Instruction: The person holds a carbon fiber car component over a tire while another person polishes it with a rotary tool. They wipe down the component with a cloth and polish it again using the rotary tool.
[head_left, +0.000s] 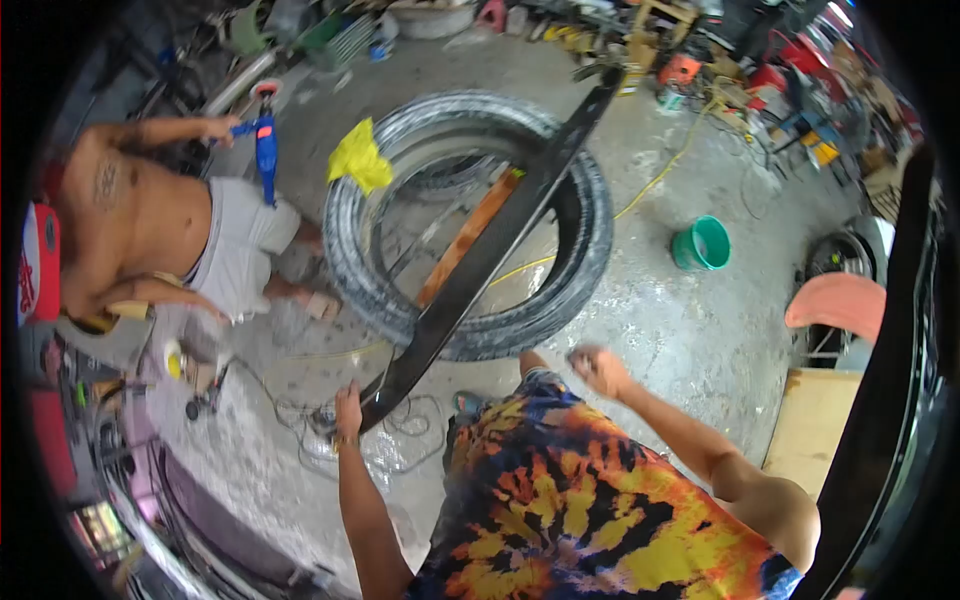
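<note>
A long, glossy black panel (470, 262) lies slantwise across a large tire (342, 245) in the middle of the head view. My left hand (348, 410) is closed on the near end of this panel. My right hand (602, 374) is held in the air to the right of the tire, apart from the panel. Its fingers are curled around something small and dark that I cannot make out. A reddish-brown wooden strip (468, 238) rests beneath the panel, over the tire's opening. The yellow cloth (360, 158) hangs on the tire's upper left side.
At the left, another person (150, 220) holds a blue power tool (265, 150). A green bucket (702, 244) stands right of the tire. A yellow hose (655, 193) and a tangled cord (415, 420) lie on the wet concrete floor. Clutter lines the back wall.
</note>
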